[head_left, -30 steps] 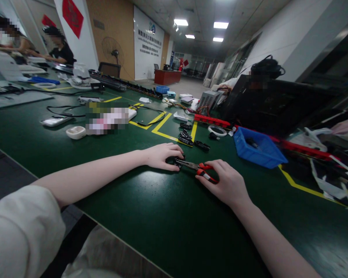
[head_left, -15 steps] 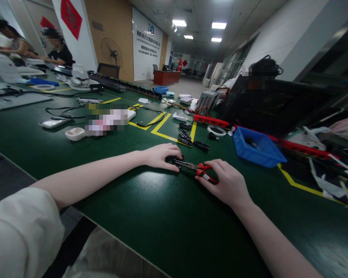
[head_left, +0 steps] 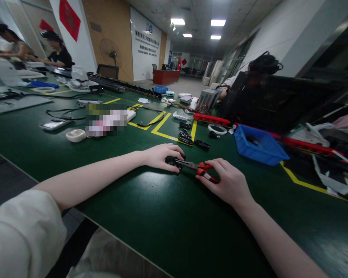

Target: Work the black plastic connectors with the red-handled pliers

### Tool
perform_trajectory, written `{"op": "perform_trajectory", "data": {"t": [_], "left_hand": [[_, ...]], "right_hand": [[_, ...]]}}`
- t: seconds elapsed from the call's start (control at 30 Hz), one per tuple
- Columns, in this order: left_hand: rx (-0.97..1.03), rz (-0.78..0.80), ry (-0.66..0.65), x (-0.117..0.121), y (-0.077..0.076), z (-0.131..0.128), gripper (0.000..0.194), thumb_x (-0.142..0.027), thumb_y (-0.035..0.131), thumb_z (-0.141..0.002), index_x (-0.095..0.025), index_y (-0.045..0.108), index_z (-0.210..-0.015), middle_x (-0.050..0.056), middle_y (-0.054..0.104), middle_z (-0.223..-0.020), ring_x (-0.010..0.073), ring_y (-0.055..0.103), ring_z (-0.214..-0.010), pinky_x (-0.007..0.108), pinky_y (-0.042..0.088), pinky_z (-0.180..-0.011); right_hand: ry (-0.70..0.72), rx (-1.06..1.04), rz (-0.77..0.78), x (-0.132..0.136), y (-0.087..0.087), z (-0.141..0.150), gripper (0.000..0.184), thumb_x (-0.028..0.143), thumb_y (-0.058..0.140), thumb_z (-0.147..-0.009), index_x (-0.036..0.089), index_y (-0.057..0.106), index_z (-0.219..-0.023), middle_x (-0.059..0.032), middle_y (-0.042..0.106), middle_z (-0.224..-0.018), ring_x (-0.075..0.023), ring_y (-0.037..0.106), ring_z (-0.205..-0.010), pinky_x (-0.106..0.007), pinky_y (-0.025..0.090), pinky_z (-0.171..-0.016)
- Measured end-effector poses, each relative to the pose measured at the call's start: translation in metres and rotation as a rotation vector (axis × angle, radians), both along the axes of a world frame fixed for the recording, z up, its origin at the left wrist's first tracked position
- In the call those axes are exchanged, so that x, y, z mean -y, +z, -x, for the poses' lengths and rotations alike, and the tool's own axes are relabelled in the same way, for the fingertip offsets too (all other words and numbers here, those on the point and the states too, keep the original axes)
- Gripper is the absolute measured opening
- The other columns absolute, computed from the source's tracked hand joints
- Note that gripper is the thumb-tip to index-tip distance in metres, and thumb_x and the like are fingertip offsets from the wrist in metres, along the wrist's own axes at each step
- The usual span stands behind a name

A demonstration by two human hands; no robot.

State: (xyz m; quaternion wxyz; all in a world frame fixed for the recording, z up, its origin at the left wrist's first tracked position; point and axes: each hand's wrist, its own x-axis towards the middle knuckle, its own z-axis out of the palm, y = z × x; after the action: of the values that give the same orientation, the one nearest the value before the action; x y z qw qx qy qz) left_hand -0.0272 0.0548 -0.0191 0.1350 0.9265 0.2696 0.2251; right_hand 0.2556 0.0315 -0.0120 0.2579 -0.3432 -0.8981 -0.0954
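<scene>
My left hand (head_left: 164, 157) is closed, thumb and fingers pinching a small black part (head_left: 178, 165) low over the green table. My right hand (head_left: 230, 181) grips the red-and-black handles of long-nose pliers (head_left: 204, 172). The metal jaws of the pliers point left and reach to the black part. Whether the jaws touch or clamp it is too small to tell. Just beyond the hands lie several similar black pieces (head_left: 185, 136), one of them a black piece (head_left: 202, 144) set apart to the right.
A blue bin (head_left: 259, 148) with dark items stands to the right, near a red strip (head_left: 211, 119) and a white ring (head_left: 217, 129). At left lie a white case (head_left: 75, 135) and a phone (head_left: 55, 124). A large black panel (head_left: 281, 102) rises at right. People sit far left.
The view has shifted very slightly. Both hands, the pliers and the black part keep nearly the same positions.
</scene>
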Motion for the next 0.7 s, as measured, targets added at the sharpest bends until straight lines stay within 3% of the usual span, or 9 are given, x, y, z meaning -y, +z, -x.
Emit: {"op": "perform_trajectory", "data": {"t": [0.33, 0.7], "left_hand": [[-0.025, -0.011, 0.006, 0.0004, 0.0003, 0.0, 0.033, -0.041, 0.063, -0.089, -0.019, 0.066, -0.114, 0.013, 0.056, -0.131, 0.0289, 0.054, -0.118, 0.044, 0.042, -0.102], [0.006, -0.034, 0.006, 0.0054, 0.0019, -0.0016, 0.036, -0.041, 0.067, -0.086, -0.018, 0.068, -0.114, 0.015, 0.046, -0.143, 0.0291, 0.059, -0.112, 0.044, 0.047, -0.098]], "right_hand": [[-0.022, 0.03, -0.044, -0.001, 0.001, 0.0002, 0.038, 0.049, 0.061, -0.084, 0.017, 0.062, -0.103, -0.0119, 0.067, -0.098, -0.0272, 0.063, -0.088, -0.039, 0.051, -0.072], [0.001, -0.046, 0.143, -0.0012, 0.001, -0.0032, 0.031, 0.046, 0.062, -0.083, 0.021, 0.062, -0.1, -0.0072, 0.068, -0.093, -0.0227, 0.066, -0.081, -0.034, 0.053, -0.068]]}}
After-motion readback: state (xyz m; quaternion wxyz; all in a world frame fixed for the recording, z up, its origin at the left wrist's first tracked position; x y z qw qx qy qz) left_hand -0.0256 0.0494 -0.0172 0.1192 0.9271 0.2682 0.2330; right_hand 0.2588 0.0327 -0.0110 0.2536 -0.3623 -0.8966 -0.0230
